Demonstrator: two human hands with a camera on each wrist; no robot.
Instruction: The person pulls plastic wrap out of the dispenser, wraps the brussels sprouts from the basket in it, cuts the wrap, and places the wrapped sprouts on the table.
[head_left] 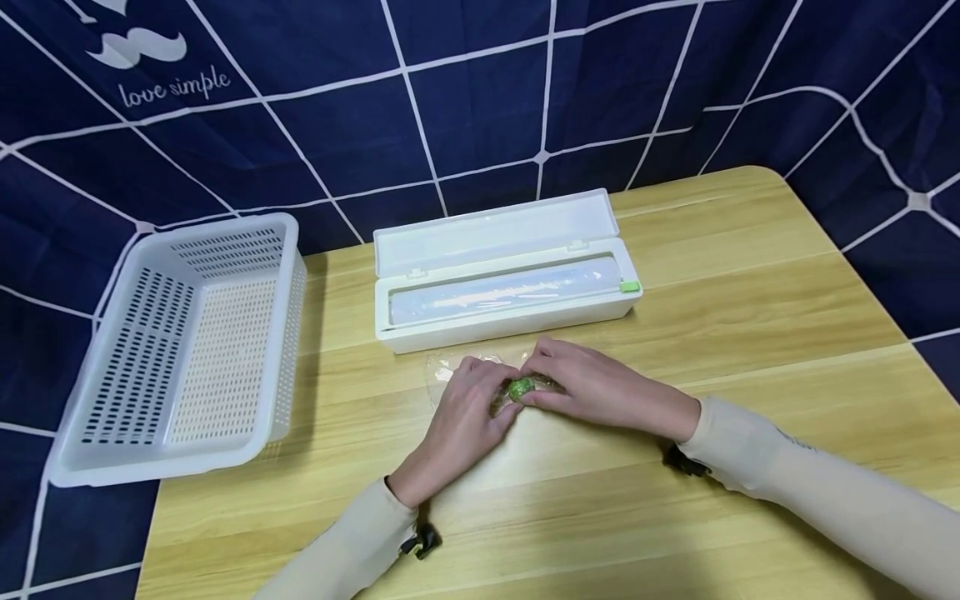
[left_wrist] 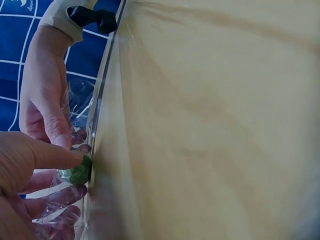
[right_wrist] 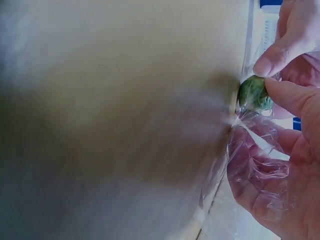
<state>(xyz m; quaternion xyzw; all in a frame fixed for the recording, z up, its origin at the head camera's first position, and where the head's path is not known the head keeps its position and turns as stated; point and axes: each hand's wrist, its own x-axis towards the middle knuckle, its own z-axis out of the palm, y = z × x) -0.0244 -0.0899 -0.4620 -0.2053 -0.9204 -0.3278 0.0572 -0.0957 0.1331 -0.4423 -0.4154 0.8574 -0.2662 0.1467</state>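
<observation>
A small round green item [head_left: 521, 388], wrapped in clear plastic film [head_left: 441, 375], sits at the middle of the table between both hands. My left hand [head_left: 467, 407] pinches one side of the wrapped item, its thumb at the near edge. From the other side my right hand [head_left: 588, 385] pinches it, fingers curled into the film. In the right wrist view, the green item [right_wrist: 254, 94] shows between the two thumbs, and gathered film [right_wrist: 270, 172] lies across the right fingers. The left wrist view shows crinkled film [left_wrist: 62, 200] over the left fingers; the item's exact kind is unclear.
Behind the hands stands a white dispenser box [head_left: 510, 327], lid raised, with a roll of film [head_left: 506, 292] inside and a green slider [head_left: 630, 287] at its right end. A white perforated basket [head_left: 288, 350] is at the left. Dark blue gridded cloth [head_left: 480, 108] surrounds the wooden table [head_left: 787, 333].
</observation>
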